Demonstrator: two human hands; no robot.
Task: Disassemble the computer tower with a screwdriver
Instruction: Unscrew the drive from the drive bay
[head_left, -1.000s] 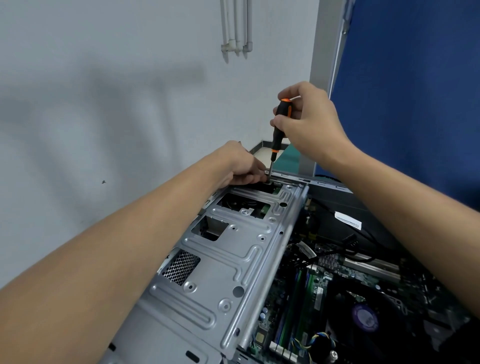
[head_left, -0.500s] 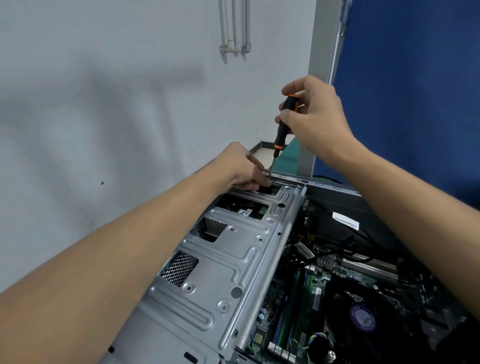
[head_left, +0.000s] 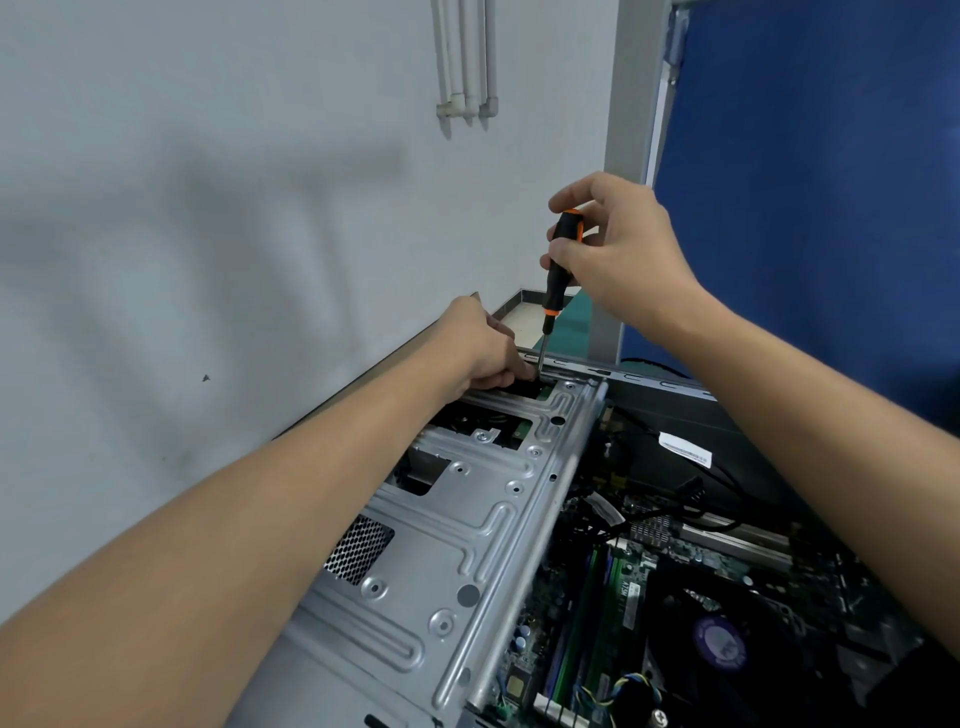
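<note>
The open computer tower (head_left: 467, 551) lies on its side, its silver drive cage facing up and the motherboard (head_left: 613, 613) exposed to the right. My right hand (head_left: 618, 254) grips the black and orange screwdriver (head_left: 558, 265) by its handle, almost upright, with the tip down at the cage's far corner. My left hand (head_left: 483, 348) rests at that far corner with its fingertips curled around the screwdriver's tip; what they pinch there is hidden.
A grey wall runs close along the left of the tower. A blue partition (head_left: 810, 208) stands behind on the right. Black cables (head_left: 675, 483) and a CPU fan (head_left: 719, 647) fill the case interior. A green mat (head_left: 571, 322) shows beyond the tower.
My right hand has shifted slightly on the handle, as in turning the screwdriver, which stays on the same spot. My left hand has stayed at the tip.
</note>
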